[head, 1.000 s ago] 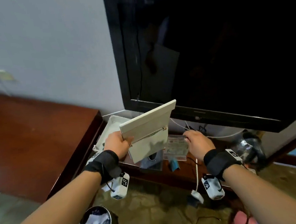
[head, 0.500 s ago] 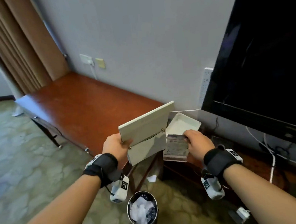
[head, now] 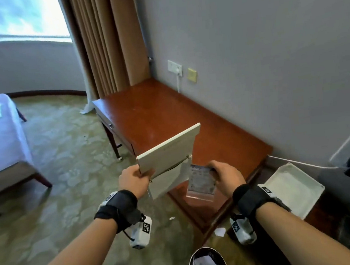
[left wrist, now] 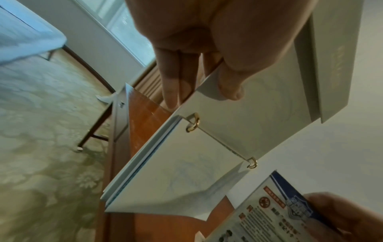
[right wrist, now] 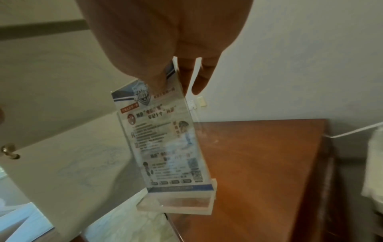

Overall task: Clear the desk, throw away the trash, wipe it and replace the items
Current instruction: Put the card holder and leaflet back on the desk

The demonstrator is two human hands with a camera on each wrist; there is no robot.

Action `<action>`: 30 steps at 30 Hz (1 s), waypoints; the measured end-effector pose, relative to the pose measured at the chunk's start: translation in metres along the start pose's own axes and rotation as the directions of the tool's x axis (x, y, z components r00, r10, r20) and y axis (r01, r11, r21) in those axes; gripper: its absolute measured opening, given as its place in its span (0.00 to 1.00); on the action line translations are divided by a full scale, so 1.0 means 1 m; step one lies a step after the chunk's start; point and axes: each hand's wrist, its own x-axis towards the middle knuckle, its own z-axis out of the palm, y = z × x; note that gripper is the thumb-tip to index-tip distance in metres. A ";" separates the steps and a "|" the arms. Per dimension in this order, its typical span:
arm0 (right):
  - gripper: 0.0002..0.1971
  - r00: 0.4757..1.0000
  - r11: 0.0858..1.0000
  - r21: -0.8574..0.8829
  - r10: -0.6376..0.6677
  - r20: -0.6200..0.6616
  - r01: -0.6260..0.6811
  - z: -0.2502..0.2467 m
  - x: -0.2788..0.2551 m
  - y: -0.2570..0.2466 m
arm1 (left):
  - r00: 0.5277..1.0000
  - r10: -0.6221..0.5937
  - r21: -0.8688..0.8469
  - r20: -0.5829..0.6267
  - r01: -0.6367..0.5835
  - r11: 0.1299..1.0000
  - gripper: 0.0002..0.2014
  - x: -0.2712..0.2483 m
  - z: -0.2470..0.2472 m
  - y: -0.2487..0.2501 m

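Calendar clamped at corner in left grip | sign stand hangs from clamped right grip

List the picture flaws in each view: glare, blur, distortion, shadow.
Head view: the window is washed out bright, and wide-angle distortion tilts the curtain. Left wrist view: the left hand looms soft and shaded near the lens; the ringed booklet is sharper. Right wrist view: the right hand is dim and the acrylic sign has smeared print.
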 end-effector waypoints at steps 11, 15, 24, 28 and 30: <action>0.07 0.977 0.982 0.015 -0.188 0.096 0.188 0.024 0.196 -0.105 | 0.949 -0.212 -0.041 -0.231 0.209 0.977 0.09 0.118 -0.101 -0.053; 0.07 0.973 0.978 0.027 -0.208 0.096 0.206 0.036 0.256 -0.139 | 0.949 -0.245 -0.076 -0.197 0.235 0.969 0.07 0.173 -0.130 -0.079; 0.08 0.999 0.999 -0.034 -0.034 -0.011 0.034 0.051 0.391 -0.207 | 0.991 -0.127 -0.041 -0.032 0.126 0.991 0.08 0.370 -0.191 -0.116; 0.10 0.998 0.997 -0.055 0.049 -0.039 -0.051 0.045 0.434 -0.221 | 0.998 -0.057 -0.023 0.012 0.057 0.998 0.06 0.452 -0.205 -0.104; 0.11 0.994 0.994 -0.051 0.094 -0.058 -0.097 0.045 0.457 -0.221 | 0.999 -0.028 0.016 0.032 0.027 1.000 0.05 0.487 -0.206 -0.094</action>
